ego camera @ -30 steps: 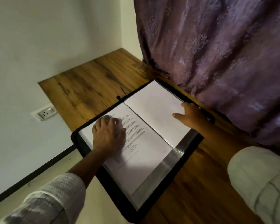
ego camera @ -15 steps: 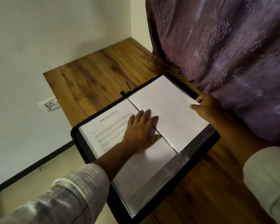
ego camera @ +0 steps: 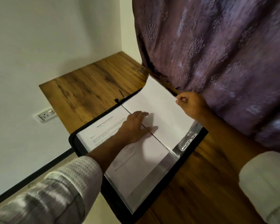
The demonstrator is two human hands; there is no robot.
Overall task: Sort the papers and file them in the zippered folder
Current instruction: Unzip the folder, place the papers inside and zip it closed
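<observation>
My left hand (ego camera: pixel 134 126) flat on the open folder (ego camera: pixel 73 143), right hand (ego camera: pixel 191 105) pinching a sheet (ego camera: pixel 160 102) near the table's (ego camera: pixel 90 84) far edge; one page (ego camera: pixel 103 125) looks filed, zipping remains.

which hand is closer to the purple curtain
Right. The right hand pinches the edge of the blank page right beside the curtain; the left hand lies flat on the middle of the folder, farther away.

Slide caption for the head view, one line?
Left hand presses flat across the spine of the open zippered folder; right hand pinches the far edge of the blank sheet.
</observation>
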